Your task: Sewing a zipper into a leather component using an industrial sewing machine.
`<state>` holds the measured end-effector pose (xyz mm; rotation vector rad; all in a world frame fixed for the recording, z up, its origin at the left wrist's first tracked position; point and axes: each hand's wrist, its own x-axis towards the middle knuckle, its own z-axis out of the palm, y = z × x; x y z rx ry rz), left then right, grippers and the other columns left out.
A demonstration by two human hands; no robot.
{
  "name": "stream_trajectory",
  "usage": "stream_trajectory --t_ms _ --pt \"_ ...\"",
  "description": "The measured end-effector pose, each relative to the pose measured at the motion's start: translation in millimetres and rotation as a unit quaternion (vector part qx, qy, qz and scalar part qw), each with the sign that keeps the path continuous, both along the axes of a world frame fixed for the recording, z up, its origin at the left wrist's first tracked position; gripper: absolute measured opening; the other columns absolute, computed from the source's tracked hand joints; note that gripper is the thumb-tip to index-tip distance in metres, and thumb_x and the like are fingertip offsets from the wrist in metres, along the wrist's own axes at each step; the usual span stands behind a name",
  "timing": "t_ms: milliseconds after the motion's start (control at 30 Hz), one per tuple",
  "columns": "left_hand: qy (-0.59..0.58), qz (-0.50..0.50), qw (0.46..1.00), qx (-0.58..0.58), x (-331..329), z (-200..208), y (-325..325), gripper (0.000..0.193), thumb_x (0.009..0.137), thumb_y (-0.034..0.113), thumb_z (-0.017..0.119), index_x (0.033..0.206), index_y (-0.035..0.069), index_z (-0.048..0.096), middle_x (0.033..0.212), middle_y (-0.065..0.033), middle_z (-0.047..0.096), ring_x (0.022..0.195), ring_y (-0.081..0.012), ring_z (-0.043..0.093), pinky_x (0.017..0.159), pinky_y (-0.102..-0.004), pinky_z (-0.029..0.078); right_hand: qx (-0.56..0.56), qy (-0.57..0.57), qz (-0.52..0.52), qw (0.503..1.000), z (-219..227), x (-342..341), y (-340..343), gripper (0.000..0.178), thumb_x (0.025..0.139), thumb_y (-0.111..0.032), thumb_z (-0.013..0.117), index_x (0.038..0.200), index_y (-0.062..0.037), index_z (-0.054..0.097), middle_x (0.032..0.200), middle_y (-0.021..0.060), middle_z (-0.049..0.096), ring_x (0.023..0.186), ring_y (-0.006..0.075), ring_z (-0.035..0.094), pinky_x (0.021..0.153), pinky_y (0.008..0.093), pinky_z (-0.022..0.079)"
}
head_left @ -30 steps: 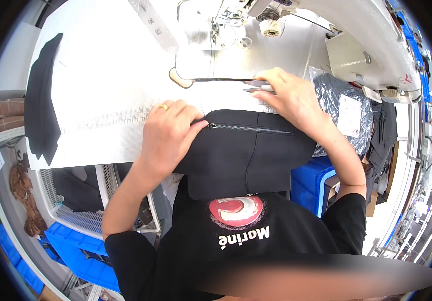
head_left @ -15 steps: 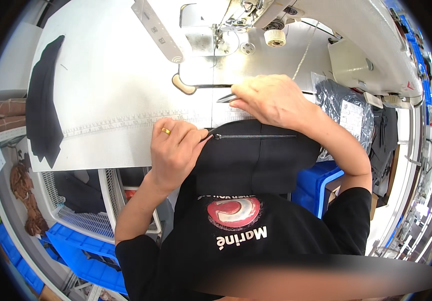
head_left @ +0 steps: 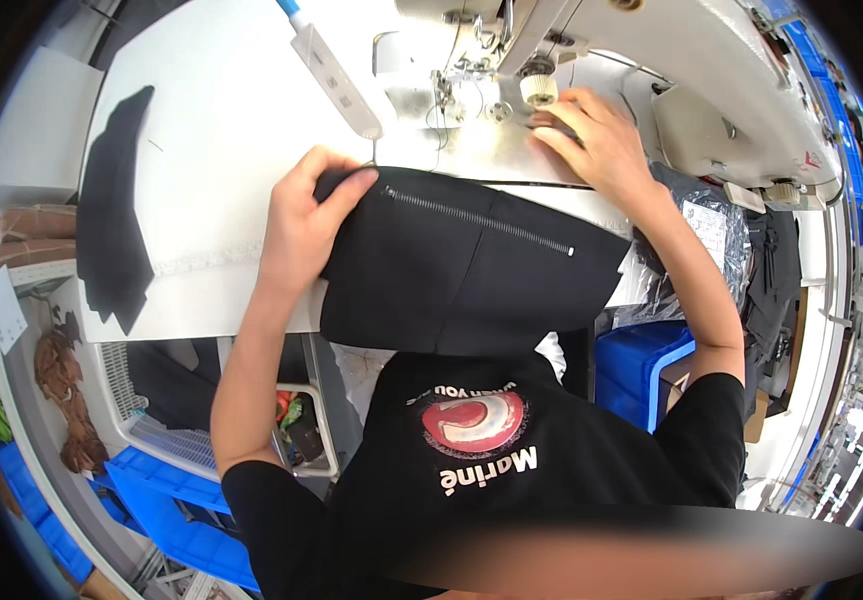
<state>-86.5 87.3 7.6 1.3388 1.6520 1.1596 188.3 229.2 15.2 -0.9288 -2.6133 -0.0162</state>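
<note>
A black fabric piece (head_left: 421, 270) with a long metal zipper (head_left: 481, 218) lies at the table's near edge and partly overhangs it. My left hand (head_left: 301, 215) is closed on its upper left corner, thumb on top. My right hand (head_left: 601, 145) is away from the cloth, over the metal bed of the sewing machine (head_left: 471, 130), below the ribbed white knob (head_left: 538, 82). Its fingertips are smeared by motion. A dark streak shows beside them; whether the hand still grips the pointed thread snips cannot be made out.
Dark fabric pieces (head_left: 116, 210) lie at the table's left. A white bar-shaped device (head_left: 336, 80) reaches in from the top. Plastic-wrapped dark cloth (head_left: 696, 225) is at the right, above a blue bin (head_left: 636, 370). White baskets (head_left: 176, 440) and blue crates (head_left: 176, 510) stand lower left.
The fabric has moved up and left and now lies flatter, with the zipper slanting. My left hand rose with it. My right hand left the fabric and moved up and right toward the machine.
</note>
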Motion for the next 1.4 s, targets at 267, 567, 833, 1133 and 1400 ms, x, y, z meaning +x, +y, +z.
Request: stream_trajectory --t_ms 267,567,833,1133,1400 --pt "-0.176 -0.06 0.982 -0.003 -11 -16 65 0.02 0.083 0.011 0.071 0.098 0.0 0.063 0.089 -0.0017 0.064 0.081 -0.0097 0.06 0.073 -0.0245 0.049 -0.525 0.094 -0.014 0.846 21 49 21 0.019 0.082 -0.016 0.072 0.086 0.0011 0.065 0.076 -0.0026 0.061 0.075 0.0046 0.054 0.071 0.0227 0.044" --pt "-0.214 -0.091 0.969 -0.083 -24 -14 68 0.049 0.071 0.003 0.081 0.114 -0.002 0.056 0.1 -0.005 0.06 0.092 -0.0143 0.06 0.083 -0.0272 0.051 -0.552 0.195 -0.061 0.809 4 50 35 0.02 0.086 -0.022 0.069 0.085 -0.0023 0.066 0.077 -0.0038 0.06 0.073 0.0033 0.054 0.07 0.0212 0.044" --pt "-0.17 -0.069 0.983 -0.032 -24 -20 66 0.027 0.073 0.008 0.077 0.096 -0.002 0.068 0.088 -0.0049 0.067 0.081 -0.0121 0.062 0.077 -0.0259 0.049 -0.575 0.222 -0.059 0.785 0 51 40 0.025 0.094 -0.026 0.061 0.09 -0.0024 0.066 0.081 -0.0048 0.061 0.077 0.0022 0.052 0.071 0.0198 0.044" --pt "-0.141 -0.078 0.986 -0.049 -24 -13 65 0.021 0.072 0.009 0.081 0.081 0.003 0.063 0.076 -0.0001 0.062 0.068 -0.0103 0.058 0.065 -0.0248 0.046 -0.564 0.194 -0.113 0.794 -3 48 40 0.026 0.094 -0.028 0.061 0.087 -0.003 0.066 0.084 -0.0046 0.06 0.079 0.0033 0.051 0.074 0.0205 0.041" --pt "-0.132 -0.037 0.99 -0.038 -30 -15 64 0.021 0.076 0.008 0.077 0.091 0.0 0.066 0.085 -0.0027 0.066 0.077 -0.0107 0.061 0.073 -0.0247 0.048 -0.64 0.282 -0.051 0.712 -13 40 38 0.032 0.091 -0.034 0.064 0.084 -0.0032 0.068 0.071 -0.0021 0.061 0.06 0.0022 0.053 0.051 0.0204 0.043"
